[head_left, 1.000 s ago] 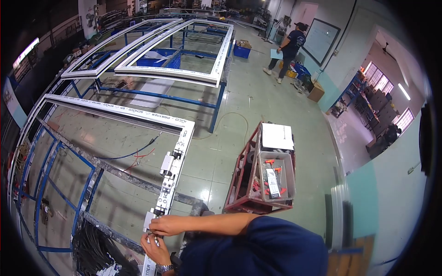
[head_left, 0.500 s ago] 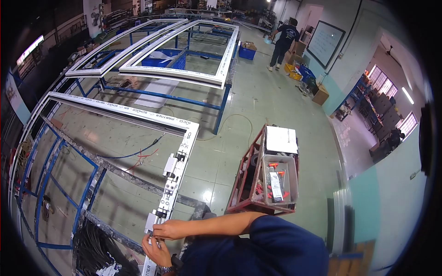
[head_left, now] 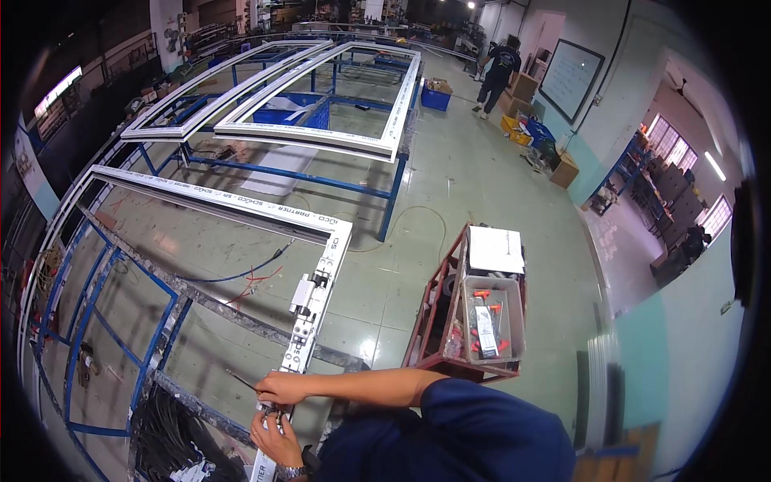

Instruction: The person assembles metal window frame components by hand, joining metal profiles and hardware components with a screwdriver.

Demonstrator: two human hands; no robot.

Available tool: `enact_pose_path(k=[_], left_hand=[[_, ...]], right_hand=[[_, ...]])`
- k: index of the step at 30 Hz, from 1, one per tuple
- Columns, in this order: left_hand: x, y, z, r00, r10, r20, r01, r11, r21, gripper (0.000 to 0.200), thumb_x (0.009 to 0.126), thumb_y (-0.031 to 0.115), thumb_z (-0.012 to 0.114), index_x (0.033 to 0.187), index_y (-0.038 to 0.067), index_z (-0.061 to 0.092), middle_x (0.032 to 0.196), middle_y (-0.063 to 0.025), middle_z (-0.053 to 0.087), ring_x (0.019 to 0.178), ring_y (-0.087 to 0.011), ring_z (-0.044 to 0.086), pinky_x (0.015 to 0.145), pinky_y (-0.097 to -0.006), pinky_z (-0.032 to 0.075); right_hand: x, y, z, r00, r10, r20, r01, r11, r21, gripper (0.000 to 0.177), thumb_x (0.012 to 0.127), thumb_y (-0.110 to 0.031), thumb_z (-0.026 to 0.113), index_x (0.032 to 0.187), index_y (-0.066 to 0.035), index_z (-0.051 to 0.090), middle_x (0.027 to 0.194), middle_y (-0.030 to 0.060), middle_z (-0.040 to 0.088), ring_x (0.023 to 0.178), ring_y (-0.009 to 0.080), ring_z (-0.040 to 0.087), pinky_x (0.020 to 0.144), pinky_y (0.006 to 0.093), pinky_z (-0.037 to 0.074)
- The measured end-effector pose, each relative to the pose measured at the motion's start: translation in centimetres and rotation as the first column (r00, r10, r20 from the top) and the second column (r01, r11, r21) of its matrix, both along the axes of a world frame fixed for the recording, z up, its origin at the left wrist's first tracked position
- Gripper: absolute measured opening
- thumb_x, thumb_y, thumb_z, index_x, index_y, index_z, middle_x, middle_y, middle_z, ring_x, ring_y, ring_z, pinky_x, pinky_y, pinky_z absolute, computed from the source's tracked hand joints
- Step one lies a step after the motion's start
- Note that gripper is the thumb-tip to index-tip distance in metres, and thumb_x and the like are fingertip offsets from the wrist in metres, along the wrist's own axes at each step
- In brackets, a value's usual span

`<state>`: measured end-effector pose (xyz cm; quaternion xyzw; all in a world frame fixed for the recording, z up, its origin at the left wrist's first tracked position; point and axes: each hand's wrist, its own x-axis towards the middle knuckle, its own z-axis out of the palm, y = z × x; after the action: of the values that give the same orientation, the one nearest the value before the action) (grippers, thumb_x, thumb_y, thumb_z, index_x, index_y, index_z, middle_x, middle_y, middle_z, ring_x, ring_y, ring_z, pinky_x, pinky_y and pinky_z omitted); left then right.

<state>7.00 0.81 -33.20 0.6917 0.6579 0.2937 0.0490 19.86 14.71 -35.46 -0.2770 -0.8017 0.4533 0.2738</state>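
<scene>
A white window or door frame [head_left: 217, 195] with printed protective film rests on the stand. Along its near side sits a silver hinge [head_left: 303, 294], with drilled fittings below it. My right hand [head_left: 283, 387] is closed over this profile, and a thin dark rod-like tool [head_left: 241, 380] sticks out from it to the left; its kind cannot be made out. Just below, my left hand [head_left: 275, 439], with a watch at the wrist, has its fingers curled round a metal hinge part on the profile. Both hands mostly cover that part.
A red trolley [head_left: 430, 309] at right carries a grey bin [head_left: 520, 321] of orange-handled tools and a white box [head_left: 495, 249]. More white frames [head_left: 313, 140] lie on a blue stand [head_left: 389, 205] ahead. Black strips [head_left: 169, 426] hang lower left. Another person [head_left: 499, 74] walks far off.
My right hand has moved slightly up along the profile, and the thin tool now shows from it. My left hand stays near the lower hinge. The distant person has moved slightly.
</scene>
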Motion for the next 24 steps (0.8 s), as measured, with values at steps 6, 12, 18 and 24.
enact_pose_path(k=[6,12,18,24], left_hand=[[0.1,-0.1,0.5,0.995,-0.012,-0.097,0.021,0.995,0.095,0.019,0.084,0.015,0.07,0.097,0.004,0.063,0.116,-0.0163,0.055,0.111,-0.0365,0.051,0.095,-0.0497,0.039],[0.3,0.2,0.9,0.995,-0.06,-0.074,0.072,0.982,0.177,0.013,0.087,0.009,0.067,0.097,0.001,0.062,0.102,-0.0147,0.062,0.1,-0.0351,0.058,0.092,-0.0486,0.043],[0.9,0.8,-0.5,0.588,0.158,0.794,-0.062,0.987,-0.15,0.014,0.096,0.004,0.061,0.106,-0.005,0.061,0.09,-0.0126,0.069,0.079,-0.0201,0.068,0.071,-0.0309,0.054],[-0.3,1.3,1.3,0.448,0.16,0.88,-0.096,0.987,-0.131,0.014,0.097,0.003,0.059,0.108,-0.007,0.059,0.093,-0.0138,0.068,0.084,-0.0166,0.067,0.079,-0.0282,0.055]], right_hand=[[1.4,-1.4,0.6,0.998,-0.015,-0.068,0.02,0.997,0.072,0.027,0.099,-0.019,0.053,0.089,0.004,0.061,0.082,0.0218,0.062,0.081,0.038,0.063,0.072,0.0444,0.05],[4.6,-5.1,0.9,0.948,-0.058,-0.313,0.078,0.996,0.052,0.018,0.1,-0.007,0.055,0.11,0.005,0.064,0.1,0.0165,0.066,0.093,0.0277,0.066,0.081,0.0368,0.054],[6.2,-6.9,2.7,0.883,-0.083,-0.462,0.127,0.99,0.065,0.025,0.096,-0.004,0.062,0.12,0.004,0.063,0.112,0.0176,0.065,0.102,0.0279,0.065,0.086,0.0363,0.053],[6.2,-6.3,3.6,0.849,-0.103,-0.518,-0.29,0.729,-0.62,0.029,0.102,-0.009,0.053,0.129,0.0,0.061,0.112,0.0133,0.065,0.102,0.023,0.068,0.09,0.0306,0.054]])
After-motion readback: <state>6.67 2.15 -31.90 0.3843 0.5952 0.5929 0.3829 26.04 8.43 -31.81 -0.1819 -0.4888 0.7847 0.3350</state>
